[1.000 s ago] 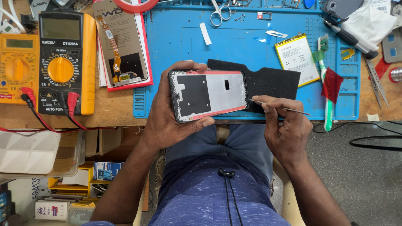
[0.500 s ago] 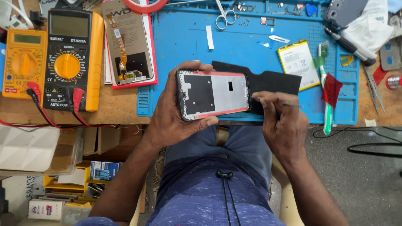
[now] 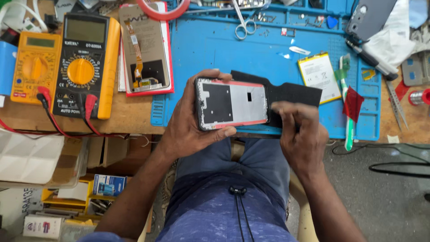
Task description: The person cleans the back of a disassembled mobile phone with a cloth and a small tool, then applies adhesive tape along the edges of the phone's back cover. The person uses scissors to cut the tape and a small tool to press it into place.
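Over the wooden tabletop [image 3: 134, 114] edge, the left hand [image 3: 190, 123] has its fingers clamped around a red-edged, opened phone frame with a black and silver inner plate [image 3: 231, 103]. It looks light, stiff and fragile, best gripped by its rims. The right hand [image 3: 302, 134] touches its right end, fingers pinched together.

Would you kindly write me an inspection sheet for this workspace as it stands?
Surface: blue silicone repair mat on a wooden bench.
Job's things: opened red-edged phone frame, black foam sheet behind it.
Clutter: steel scissors, white flat battery, two yellow multimeters, spare screen in a red tray.
Grippers: left hand grips the frame; right hand at its right edge, fingers curled.
Cables: red probe leads.
Surroundings: boxes under the bench.
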